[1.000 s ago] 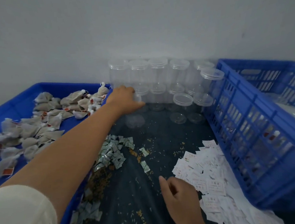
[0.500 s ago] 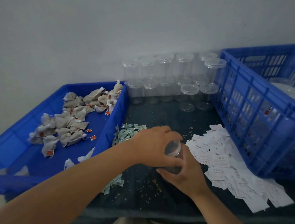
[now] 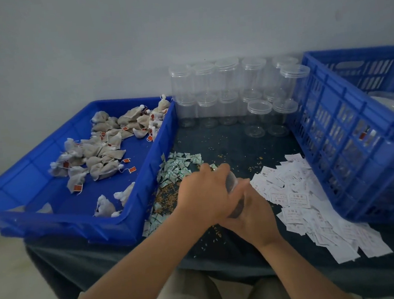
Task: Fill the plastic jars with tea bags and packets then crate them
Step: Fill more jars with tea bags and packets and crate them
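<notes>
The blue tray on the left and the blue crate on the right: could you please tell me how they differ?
The tray has low, solid walls; the crate has tall, slotted walls. The tray holds loose tea bags in plain sight; the crate's contents show only dimly through its slots. Both are blue plastic and sit on the dark table.

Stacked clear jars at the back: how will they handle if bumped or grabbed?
Probably light: the jars look thin-walled and empty. Stacked two high, so a nudge likely topples them. Round smooth sides may roll or slip.
</notes>
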Tool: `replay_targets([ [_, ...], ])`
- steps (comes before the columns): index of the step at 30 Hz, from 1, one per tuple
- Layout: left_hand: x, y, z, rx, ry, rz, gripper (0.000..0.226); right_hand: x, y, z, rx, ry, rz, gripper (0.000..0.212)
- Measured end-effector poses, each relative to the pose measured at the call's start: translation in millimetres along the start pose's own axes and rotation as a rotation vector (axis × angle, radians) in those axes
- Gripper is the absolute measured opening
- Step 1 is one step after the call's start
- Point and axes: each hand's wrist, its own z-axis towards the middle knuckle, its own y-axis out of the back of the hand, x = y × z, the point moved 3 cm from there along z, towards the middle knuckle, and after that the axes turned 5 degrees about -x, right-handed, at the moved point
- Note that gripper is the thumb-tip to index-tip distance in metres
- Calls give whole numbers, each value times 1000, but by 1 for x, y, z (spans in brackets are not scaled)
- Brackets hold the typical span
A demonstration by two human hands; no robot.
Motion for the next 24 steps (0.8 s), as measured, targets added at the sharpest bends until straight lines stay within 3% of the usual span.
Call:
replay_targets([
  [4, 1, 7, 8, 359, 267, -13, 130, 3, 2, -2, -89, 33, -48, 73],
  [6, 10, 17, 10, 486, 312, -84, 137, 1, 5, -3, -134, -13, -56, 87],
  [8, 23, 24, 11, 444, 267, -71, 129, -1, 5, -2, -124, -33, -47, 91],
  [11, 27, 26, 8, 441, -56, -257, 98, 0, 0, -3, -62, 22, -47, 85],
  [12, 25, 29, 6, 459, -185, -322, 98, 1, -1, -3, -53, 52, -62, 83],
  [14, 28, 26, 3, 400, -283, -320, 86, 2, 0, -5, -53, 61, -77, 83],
  [19, 27, 23, 3, 128, -105, -317, 68, 4, -1, -2, -58, 10, -15, 81],
  [24, 29, 14, 8, 67, 68, -363, 54, -2, -3, 0, -117, 43, -101, 87],
])
